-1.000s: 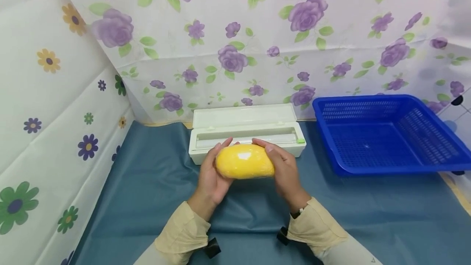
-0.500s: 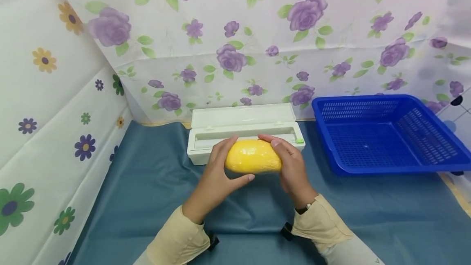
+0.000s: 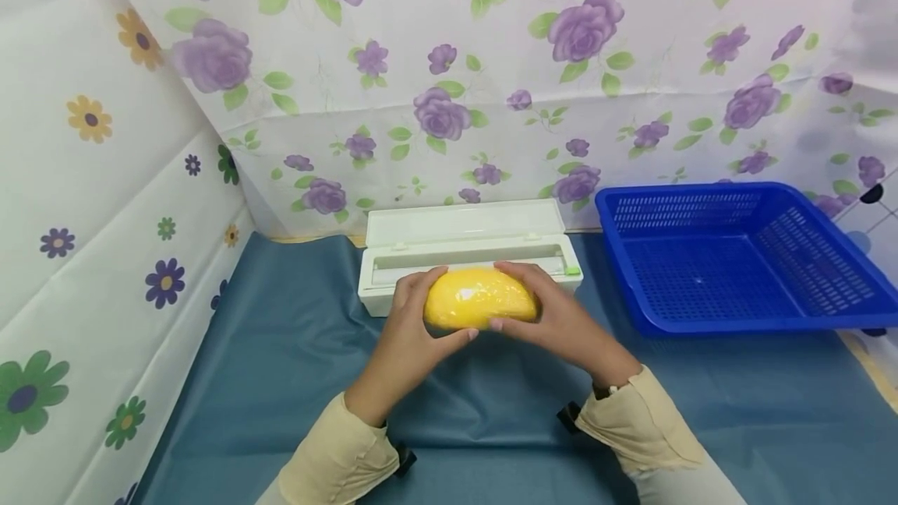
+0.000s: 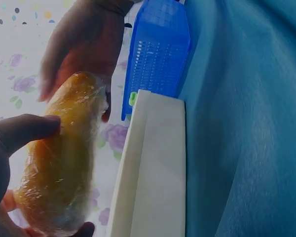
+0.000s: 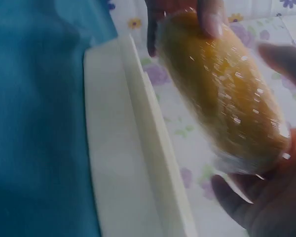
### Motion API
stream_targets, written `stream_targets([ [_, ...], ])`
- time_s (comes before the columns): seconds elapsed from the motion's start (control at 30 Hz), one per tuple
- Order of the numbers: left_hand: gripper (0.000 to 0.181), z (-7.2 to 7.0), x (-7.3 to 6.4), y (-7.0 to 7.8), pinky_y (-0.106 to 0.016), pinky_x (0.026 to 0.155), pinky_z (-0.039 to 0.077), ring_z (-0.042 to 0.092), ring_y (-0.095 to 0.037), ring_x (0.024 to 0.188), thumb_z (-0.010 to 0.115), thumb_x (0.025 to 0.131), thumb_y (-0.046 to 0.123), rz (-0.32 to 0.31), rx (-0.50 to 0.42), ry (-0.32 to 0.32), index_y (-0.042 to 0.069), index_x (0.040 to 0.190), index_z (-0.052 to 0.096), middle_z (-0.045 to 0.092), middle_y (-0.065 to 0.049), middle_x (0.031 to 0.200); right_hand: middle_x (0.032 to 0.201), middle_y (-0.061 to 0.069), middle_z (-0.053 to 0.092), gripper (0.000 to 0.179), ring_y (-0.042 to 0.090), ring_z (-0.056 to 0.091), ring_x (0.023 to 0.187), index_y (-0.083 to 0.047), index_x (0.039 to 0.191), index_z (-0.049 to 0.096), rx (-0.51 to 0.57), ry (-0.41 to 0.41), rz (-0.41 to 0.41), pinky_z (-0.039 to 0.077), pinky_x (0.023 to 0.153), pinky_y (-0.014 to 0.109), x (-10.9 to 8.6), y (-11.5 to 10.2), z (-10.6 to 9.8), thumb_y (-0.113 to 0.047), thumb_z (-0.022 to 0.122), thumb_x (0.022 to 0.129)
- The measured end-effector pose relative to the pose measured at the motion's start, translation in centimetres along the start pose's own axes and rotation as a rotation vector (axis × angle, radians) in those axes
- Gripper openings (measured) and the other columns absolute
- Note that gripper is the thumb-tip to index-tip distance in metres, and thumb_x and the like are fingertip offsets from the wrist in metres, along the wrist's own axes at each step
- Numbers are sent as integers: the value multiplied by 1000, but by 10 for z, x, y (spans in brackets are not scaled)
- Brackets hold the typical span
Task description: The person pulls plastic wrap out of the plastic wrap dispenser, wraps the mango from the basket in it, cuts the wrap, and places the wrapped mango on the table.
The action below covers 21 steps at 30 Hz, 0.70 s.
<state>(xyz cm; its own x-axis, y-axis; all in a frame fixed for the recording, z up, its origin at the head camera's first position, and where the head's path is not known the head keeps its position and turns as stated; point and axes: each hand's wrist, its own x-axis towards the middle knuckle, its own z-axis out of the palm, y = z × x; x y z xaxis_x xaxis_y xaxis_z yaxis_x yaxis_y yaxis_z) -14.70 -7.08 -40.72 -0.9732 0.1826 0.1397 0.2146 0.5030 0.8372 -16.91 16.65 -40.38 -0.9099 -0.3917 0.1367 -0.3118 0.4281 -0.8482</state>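
Note:
A yellow mango point(image 3: 480, 298), wrapped in shiny clear film, is held level above the table in the head view. My left hand point(image 3: 400, 341) grips its left end, fingers over the top and thumb below. Around the right end curves my right hand point(image 3: 571, 326); the right wrist view has that thumb standing off the mango point(image 5: 222, 89), with the fingers by its lower end. Film wrinkles show on the mango point(image 4: 64, 158) in the left wrist view. Just behind the hands stands a white cling film box point(image 3: 379, 302), its lid point(image 3: 463, 223) raised.
A blue plastic basket point(image 3: 751, 326) with perforated walls stands at the back right. A teal cloth point(image 3: 295, 380) with folds covers the table. Flowered sheets point(image 3: 519, 146) hang behind and on the left. A green piece point(image 3: 573, 271) sits at the box's right end.
The mango has shifted slightly right and turned in the hands. My left hand has changed from supporting it underneath to gripping its end; my right thumb has moved to the lower side.

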Motion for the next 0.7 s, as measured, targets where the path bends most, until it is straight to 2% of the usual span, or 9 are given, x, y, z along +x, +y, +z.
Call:
stream_targets([
  [0.07,87,0,0,-1,-49,103,48,55,-28,119,87,79,36,-16,16,-12,25,152,42,41,-9,140,150,6,49,80,25,54,124,-19,154,41,-103,-32,-15,46,106,49,0,0,-1,-33,81,86],
  [0.2,86,0,1,-4,-46,96,50,57,-27,111,86,79,38,-41,72,-53,22,151,43,45,-10,135,142,7,55,80,24,56,118,-18,151,41,-239,-65,-5,48,102,49,0,4,0,-33,83,85],
  [0.33,83,4,2,-12,-47,95,48,55,-27,109,86,79,41,-31,196,-81,19,148,48,51,-12,133,130,8,60,72,22,58,107,-15,143,45,-261,-104,30,50,95,44,1,13,5,-30,83,84],
  [0.47,80,10,3,-19,-48,94,45,53,-27,111,86,78,44,-15,302,-104,18,146,51,55,-13,132,132,11,59,67,22,58,109,-9,140,48,-257,-148,52,49,97,45,2,21,10,-26,83,85],
  [0.7,80,21,2,-29,-45,89,49,54,-27,103,86,78,40,15,308,-114,15,144,50,52,-16,128,141,14,53,70,27,54,120,-7,144,46,-291,-168,-14,45,106,51,2,30,16,-14,82,84],
])
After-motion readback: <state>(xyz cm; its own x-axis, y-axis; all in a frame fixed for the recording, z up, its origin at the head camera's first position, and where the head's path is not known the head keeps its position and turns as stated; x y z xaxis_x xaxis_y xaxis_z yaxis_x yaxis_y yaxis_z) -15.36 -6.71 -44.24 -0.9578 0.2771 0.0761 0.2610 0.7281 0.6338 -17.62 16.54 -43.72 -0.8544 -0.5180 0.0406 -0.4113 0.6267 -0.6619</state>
